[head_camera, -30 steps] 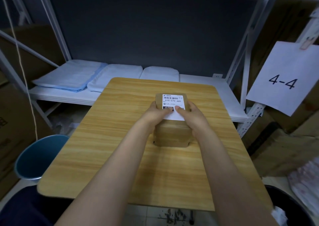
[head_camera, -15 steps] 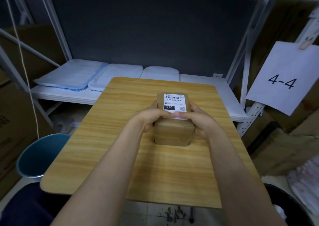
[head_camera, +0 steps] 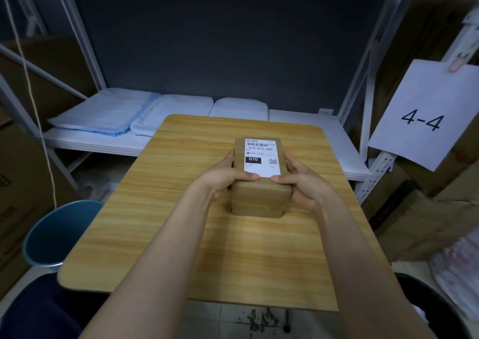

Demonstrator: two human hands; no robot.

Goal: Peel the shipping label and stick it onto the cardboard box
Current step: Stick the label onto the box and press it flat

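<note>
Gripping the cardboard box (head_camera: pixel 259 196) from both sides, our left hand (head_camera: pixel 223 180) wraps its left wall and our right hand (head_camera: pixel 303 183) wraps its right wall, each closed around the box with fingers curled along the side. Both thumbs lie on the top face, their tips at the near edge of the shipping label (head_camera: pixel 262 157), one at each near corner. The label lies flat on the box top, between our two hands, its barcode at the far end and the black "070" block and a QR code nearer to us. The box stands on the wooden surface (head_camera: pixel 181 235), around its middle. Beyond the surface, folded white and pale blue cloths (head_camera: pixel 124 116) lie on a white shelf (head_camera: pixel 311 129); a blue bin (head_camera: pixel 55 235) stands at the left, and a sheet marked "4-4" (head_camera: pixel 422 116) hangs at the right.
</note>
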